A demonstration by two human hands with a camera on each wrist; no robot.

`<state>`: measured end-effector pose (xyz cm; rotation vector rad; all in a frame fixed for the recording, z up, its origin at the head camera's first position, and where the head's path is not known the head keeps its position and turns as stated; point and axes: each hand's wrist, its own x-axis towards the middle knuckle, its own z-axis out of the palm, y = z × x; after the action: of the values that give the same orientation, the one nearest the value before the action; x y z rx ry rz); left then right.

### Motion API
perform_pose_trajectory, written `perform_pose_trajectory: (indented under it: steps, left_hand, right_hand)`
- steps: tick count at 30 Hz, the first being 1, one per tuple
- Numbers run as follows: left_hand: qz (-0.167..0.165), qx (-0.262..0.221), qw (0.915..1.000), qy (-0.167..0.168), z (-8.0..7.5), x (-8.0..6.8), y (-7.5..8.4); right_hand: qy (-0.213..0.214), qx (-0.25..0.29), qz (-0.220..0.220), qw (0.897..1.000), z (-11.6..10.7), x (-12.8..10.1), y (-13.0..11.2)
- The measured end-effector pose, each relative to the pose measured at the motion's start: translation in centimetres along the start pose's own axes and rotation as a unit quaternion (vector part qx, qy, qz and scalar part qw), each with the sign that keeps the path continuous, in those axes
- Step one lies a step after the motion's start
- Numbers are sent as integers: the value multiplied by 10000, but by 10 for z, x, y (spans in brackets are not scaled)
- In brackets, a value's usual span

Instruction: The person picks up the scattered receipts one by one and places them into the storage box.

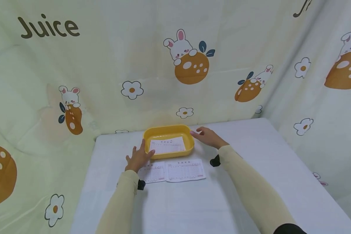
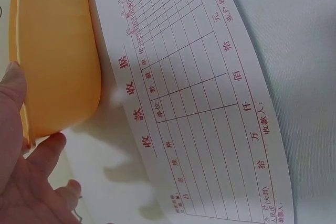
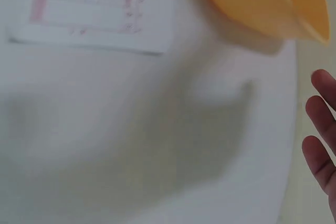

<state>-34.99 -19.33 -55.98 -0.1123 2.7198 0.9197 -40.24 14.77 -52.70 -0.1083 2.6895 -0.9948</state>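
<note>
Two hands frame a yellow tray [image 1: 190, 143] on a white desk [image 1: 210, 201], seen from the head view. Farthest left, the left hand [image 1: 138, 158] rests against the tray's near left corner, its thumb lying along the rim and its fingers spread over the desk; from the left wrist view the thumb and a fingertip touch the tray's outer wall [image 2: 58, 66], though whether the fingers truly grip it cannot be told. Just below that hand lies the left receipt [image 1: 152, 172], a printed form with red lettering and a ruled grid, partly covered by the hand and wrist. Inside the tray sits another receipt in the tray [image 1: 167, 145], flat on the bottom. In front of the tray, touching the first form's edge, lies the right receipt [image 1: 185, 170], also flat on the desk. Right of the tray, the right hand [image 1: 208, 136] hovers at the far right corner, fingers loosely extended and holding nothing, fingertips close to the rim. Behind everything hangs a pale curtain [image 1: 105, 65] printed with rabbits, flowers and the word Juice.
</note>
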Motion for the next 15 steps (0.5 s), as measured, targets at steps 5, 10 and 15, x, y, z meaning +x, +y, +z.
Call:
perform_pose_trajectory:
  steps: [5, 10, 15]
  left_hand:
    - [-63, -85, 9999, -1, -1, 0, -3]
    - [-85, -158, 9998, -13, 0, 2, -4]
    - [-57, -105, 9999, -32, 3, 4, -3]
  right_hand:
    - [-172, 166, 213, 9995, 14, -9, 28]
    - [-311, 540, 72, 9980, 33, -15, 53]
    - [-298, 844, 158, 9959, 45, -17, 65]
